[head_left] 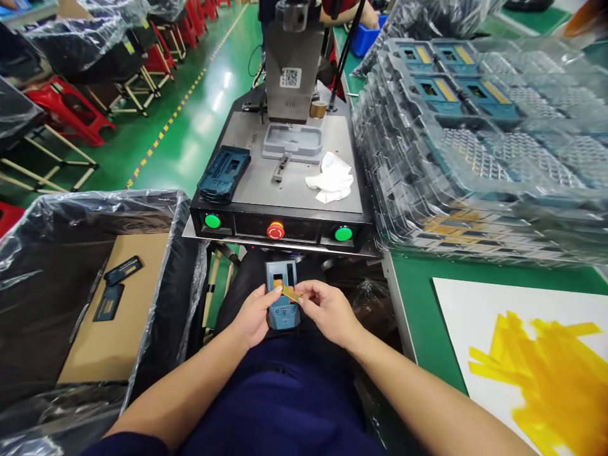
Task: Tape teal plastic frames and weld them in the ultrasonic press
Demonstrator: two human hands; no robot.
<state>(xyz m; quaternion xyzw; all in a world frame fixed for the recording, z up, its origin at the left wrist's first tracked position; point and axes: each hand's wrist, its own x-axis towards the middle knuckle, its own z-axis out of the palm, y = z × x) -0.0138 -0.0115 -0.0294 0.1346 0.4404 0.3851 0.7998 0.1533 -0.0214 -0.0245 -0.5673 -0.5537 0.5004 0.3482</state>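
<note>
Above my lap, my left hand (258, 313) grips a dark teal plastic housing (284, 318) by its left side, thumb on top. The housing has a dark rectangular window near its upper part. My right hand (327, 310) pinches one end of a small yellow-gold strip (291, 294) between thumb and fingers. The strip lies slantwise across the housing's face, and its other end meets my left thumb. Whether it is stuck to the housing I cannot tell.
Ahead stands a press (292, 69) with a grey fixture (293, 142), green buttons, a stack of teal housings (225, 173) and a white cloth (332, 178). Clear trays (408, 158) and yellow strips (560, 367) lie right. A plastic-lined bin (183, 209) stands left. Behind the press is another person's arm.
</note>
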